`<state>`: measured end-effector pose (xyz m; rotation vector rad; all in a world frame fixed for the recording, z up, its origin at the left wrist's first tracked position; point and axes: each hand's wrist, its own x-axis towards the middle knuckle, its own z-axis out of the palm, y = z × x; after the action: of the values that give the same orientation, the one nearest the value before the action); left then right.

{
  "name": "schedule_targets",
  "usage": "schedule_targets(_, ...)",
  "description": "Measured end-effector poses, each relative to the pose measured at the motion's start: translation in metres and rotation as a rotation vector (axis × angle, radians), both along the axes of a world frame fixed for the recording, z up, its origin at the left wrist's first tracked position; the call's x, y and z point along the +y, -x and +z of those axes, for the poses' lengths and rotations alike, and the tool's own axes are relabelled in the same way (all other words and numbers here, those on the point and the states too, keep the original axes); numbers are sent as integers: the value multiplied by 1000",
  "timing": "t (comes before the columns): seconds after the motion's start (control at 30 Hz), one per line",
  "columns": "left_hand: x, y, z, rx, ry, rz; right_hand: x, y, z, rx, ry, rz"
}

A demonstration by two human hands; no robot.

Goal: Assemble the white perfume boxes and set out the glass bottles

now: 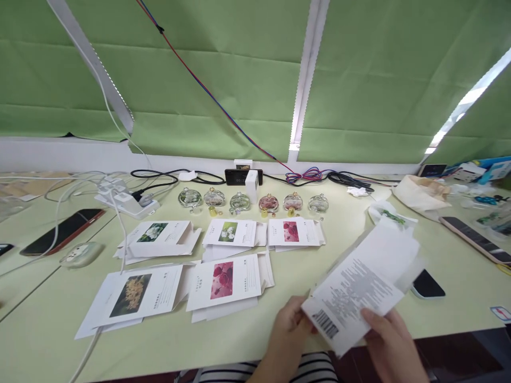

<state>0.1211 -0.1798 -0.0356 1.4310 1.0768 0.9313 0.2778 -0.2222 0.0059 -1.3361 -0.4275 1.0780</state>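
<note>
My left hand (288,329) and my right hand (389,340) both hold a flattened white carton (361,287) with small black print and a barcode, tilted above the table's front edge. Ahead on the pale green table (255,340) lie several flattened cartons with flower pictures, among them a yellow-flower one (139,298), a red one (225,282) and a white-flower one (162,236). Behind them stands a row of several round glass bottles (253,202) with small gold caps beside them.
A white power strip (125,202) with cables sits at back left, a red-edged phone (62,231) and a pale earbud case (81,254) at left. A dark phone (427,284) lies by the carton, another phone (475,239) at right, a phone (243,177) upright at the back.
</note>
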Motion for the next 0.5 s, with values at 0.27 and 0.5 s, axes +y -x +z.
schedule_targets(0.27, 11, 18, 43, -169, -131, 42, -13, -73, 42, -1270, 100, 594)
schedule_targets(0.5, 12, 26, 32, 136, -483, -66, -16, -121, 26, -1690, 17, 531)
